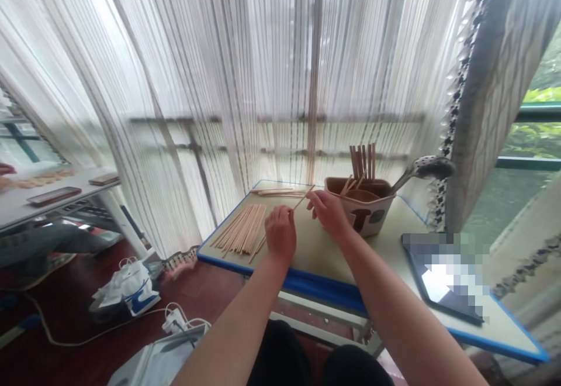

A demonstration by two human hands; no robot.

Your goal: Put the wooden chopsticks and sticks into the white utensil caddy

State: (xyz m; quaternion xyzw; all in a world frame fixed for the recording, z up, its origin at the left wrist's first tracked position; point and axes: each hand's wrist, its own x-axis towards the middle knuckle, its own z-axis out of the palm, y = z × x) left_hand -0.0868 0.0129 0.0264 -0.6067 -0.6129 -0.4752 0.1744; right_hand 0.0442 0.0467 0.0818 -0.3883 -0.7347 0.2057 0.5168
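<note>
A thin wooden chopstick [300,202] slants up and away from my left hand [281,231], whose fingers are wrapped round its near end. My right hand [328,209] is bent inward, with its fingertips at the upper part of the same chopstick; its thumb is partly hidden. Left of my hands lies a fanned pile of chopsticks [241,229], and a few single ones rest by my left wrist. More chopsticks [280,191] lie flat along the far side of the table. Just behind my right hand stands a utensil holder [380,217].
The holder contains upright darker sticks [363,161] and a slotted metal spoon [432,168] leaning right. A tablet [438,281] lies on the blue-edged table [385,263]. A curtain [280,82] hangs behind. Left are another table [87,190], a person's hand, a white bag [135,286] and cords.
</note>
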